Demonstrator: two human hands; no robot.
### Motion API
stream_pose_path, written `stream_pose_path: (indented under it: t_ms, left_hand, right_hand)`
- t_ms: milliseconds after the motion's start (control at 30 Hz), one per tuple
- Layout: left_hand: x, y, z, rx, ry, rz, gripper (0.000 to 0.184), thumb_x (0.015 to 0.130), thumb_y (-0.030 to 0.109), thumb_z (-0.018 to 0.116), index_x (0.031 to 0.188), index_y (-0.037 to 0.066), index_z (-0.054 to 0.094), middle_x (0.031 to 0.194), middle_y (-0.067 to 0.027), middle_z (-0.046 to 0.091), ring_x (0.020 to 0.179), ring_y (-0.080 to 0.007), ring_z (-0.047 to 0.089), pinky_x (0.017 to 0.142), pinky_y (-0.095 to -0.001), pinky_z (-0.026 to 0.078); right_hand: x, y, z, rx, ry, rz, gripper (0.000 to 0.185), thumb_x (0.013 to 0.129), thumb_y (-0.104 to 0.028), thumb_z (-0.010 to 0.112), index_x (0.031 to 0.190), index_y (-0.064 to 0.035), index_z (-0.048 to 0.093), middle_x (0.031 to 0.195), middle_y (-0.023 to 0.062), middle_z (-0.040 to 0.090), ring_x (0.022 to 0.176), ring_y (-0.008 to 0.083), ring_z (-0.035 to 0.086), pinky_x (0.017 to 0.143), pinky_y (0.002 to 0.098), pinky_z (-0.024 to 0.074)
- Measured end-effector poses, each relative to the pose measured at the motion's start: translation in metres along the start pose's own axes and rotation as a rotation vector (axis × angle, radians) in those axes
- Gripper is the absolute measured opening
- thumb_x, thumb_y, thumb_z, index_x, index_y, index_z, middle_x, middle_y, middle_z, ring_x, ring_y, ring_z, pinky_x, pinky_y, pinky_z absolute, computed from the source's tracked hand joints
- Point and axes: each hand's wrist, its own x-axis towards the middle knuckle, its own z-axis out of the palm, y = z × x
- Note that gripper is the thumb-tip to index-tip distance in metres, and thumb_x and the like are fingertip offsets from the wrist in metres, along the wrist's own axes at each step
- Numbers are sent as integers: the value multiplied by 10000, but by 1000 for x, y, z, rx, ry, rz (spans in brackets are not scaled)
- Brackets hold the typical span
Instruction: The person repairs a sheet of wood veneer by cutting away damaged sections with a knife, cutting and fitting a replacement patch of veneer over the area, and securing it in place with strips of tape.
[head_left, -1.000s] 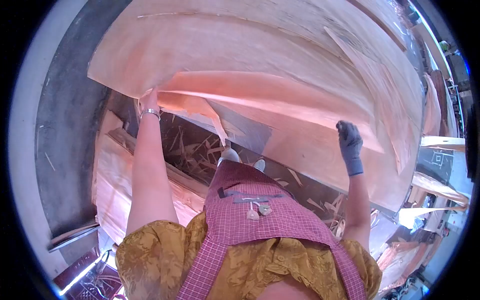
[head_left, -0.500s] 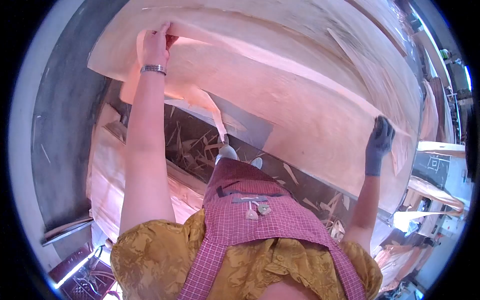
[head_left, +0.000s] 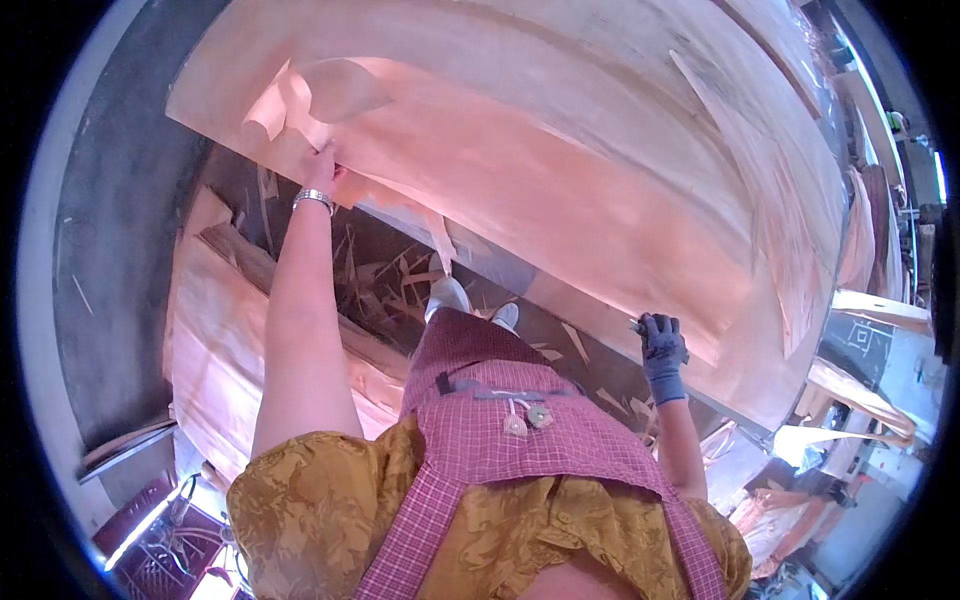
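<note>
Bare but for a metal watch band at the wrist, my left hand (head_left: 320, 172) is closed on the near left edge of a thin wood sheet (head_left: 560, 190), whose corner curls up beyond the fingers. My right hand (head_left: 662, 345), in a grey glove, is closed near the sheet's near right edge. A small thing sticks out at its fingertips, too small to name. Under the top sheet lie more pale sheets in a wide stack (head_left: 230, 95). A torn strip (head_left: 440, 240) hangs from the near edge.
Wood scraps (head_left: 400, 285) litter the dark floor around my shoes (head_left: 448, 296). Another stack of sheets (head_left: 225, 360) lies at the lower left. Long splintered pieces (head_left: 750, 170) rest on the right part of the main stack. Boards (head_left: 880, 310) stick out at the far right.
My left hand has come down toward me from the upper left, and the sheet's corner has curled over. My right hand has moved left and nearer to me.
</note>
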Motion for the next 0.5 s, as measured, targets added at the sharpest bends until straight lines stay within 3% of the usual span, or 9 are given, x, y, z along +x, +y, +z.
stream_pose_path:
  t_ms: [167, 267, 367, 500]
  left_hand:
    - [-8, -3, -19, 19, 55, 89, 203, 893, 220, 708, 956, 34, 656, 672, -31, 591, 506, -111, 551, 409, -257, 436]
    - [14, -17, -38, 117, -56, 86, 195, 891, 218, 715, 926, 36, 655, 657, -35, 597, 458, -96, 529, 363, -251, 376]
    - [0, -13, -32, 90, -7, 34, 211, 888, 237, 726, 888, 40, 649, 630, -27, 590, 443, -86, 524, 337, -240, 312]
    - [-1, -26, -36, 181, 49, 79, 258, 870, 247, 747, 812, 32, 617, 616, -43, 588, 444, -108, 554, 329, -248, 352]
  right_hand:
    - [-7, -1, 2, 28, -51, -59, 381, 824, -173, 669, 1201, -215, 637, 1039, 38, 631, 997, 273, 589, 734, 426, 540]
    - [-9, -10, -5, -2, -68, -106, 378, 825, -185, 664, 1202, -209, 637, 1035, 32, 627, 995, 253, 588, 756, 410, 535]
    - [-17, -6, 5, -39, -160, -149, 390, 835, -216, 637, 1224, -200, 615, 1060, 52, 631, 1010, 263, 587, 766, 425, 542]
    - [-31, -7, 3, -44, -226, -181, 428, 823, -211, 638, 1249, -197, 599, 1090, 65, 620, 1023, 277, 581, 796, 416, 539]
